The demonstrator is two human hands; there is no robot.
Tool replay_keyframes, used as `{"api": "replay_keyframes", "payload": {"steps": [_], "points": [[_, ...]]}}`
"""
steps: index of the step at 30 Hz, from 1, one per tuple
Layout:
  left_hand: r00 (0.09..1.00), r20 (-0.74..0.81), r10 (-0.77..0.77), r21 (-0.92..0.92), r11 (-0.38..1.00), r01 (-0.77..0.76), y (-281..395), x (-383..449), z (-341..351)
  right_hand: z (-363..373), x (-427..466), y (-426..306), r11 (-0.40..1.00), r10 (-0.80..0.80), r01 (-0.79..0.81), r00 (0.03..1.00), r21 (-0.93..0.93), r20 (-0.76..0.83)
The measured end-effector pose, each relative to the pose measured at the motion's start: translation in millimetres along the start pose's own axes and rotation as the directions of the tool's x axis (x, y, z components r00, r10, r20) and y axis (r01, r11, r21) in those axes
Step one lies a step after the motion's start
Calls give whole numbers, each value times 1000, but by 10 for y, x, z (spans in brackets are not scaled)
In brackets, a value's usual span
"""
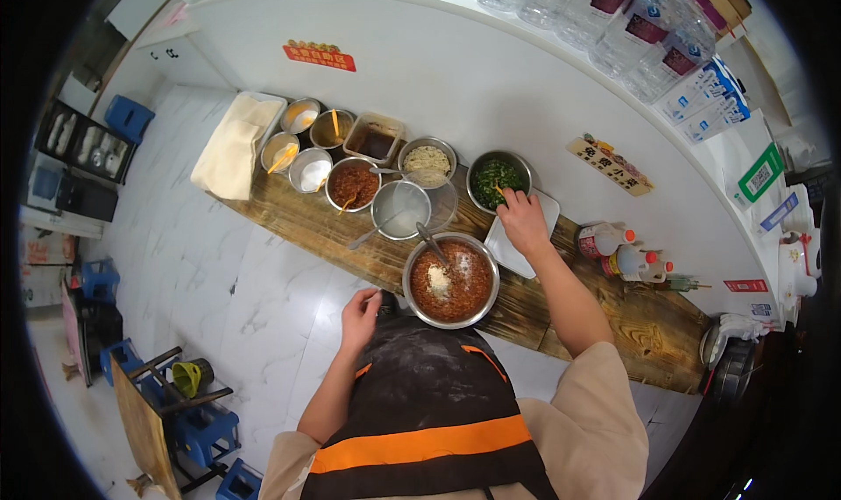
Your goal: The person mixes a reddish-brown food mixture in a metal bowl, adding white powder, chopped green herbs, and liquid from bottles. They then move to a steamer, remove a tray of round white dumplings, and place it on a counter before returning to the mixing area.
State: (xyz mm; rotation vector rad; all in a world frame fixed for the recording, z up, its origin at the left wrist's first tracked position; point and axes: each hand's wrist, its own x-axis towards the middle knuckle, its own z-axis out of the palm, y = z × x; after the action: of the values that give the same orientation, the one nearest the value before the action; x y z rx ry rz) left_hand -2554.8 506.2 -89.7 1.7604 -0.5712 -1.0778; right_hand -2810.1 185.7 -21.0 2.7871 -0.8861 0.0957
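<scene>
My right hand (521, 220) reaches to the near right rim of a metal bowl of chopped green herbs (493, 179), its fingers at a small orange spoon (498, 189); whether they grip it is hard to tell. Under that wrist lies a white tray (549, 211). My left hand (361, 316) hangs beside the counter's front edge, fingers curled, with nothing clearly visible in it. Between the hands, at the front edge, a large metal bowl of red-brown chili sauce (476, 289) holds a pale powder heap (439, 281) and a metal spoon (430, 242).
On the wooden counter (302, 218), left, stand a bowl of chili sauce (353, 181), a bowl of cloudy liquid (401, 207), a container of dark sauce (373, 142) and a cloth-covered tray (230, 148). Plastic bottles (601, 239) stand right, beside a white partition (453, 73).
</scene>
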Motion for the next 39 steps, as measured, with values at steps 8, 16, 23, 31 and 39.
{"api": "replay_keyframes", "payload": {"steps": [8,16,23,31,39], "points": [[903,420,92,-327,943,56,1243,468,953,-821,-494,-497,964,-135,170,975,205,-177],[908,393,148,-361,933,4,1176,435,1080,-1051,-766,-1056,742,200,-42,966,669,-162],[900,343,269,-262,947,-183,1209,473,1009,-1031,-701,-1032,778,372,-166,899,605,-232],[869,295,398,-123,917,-378,1255,708,969,-1026,-582,-1024,766,222,-99,968,635,-116],[809,238,538,84,818,-569,1346,723,980,-785,-652,-860,850,423,-259,855,459,-301]]}}
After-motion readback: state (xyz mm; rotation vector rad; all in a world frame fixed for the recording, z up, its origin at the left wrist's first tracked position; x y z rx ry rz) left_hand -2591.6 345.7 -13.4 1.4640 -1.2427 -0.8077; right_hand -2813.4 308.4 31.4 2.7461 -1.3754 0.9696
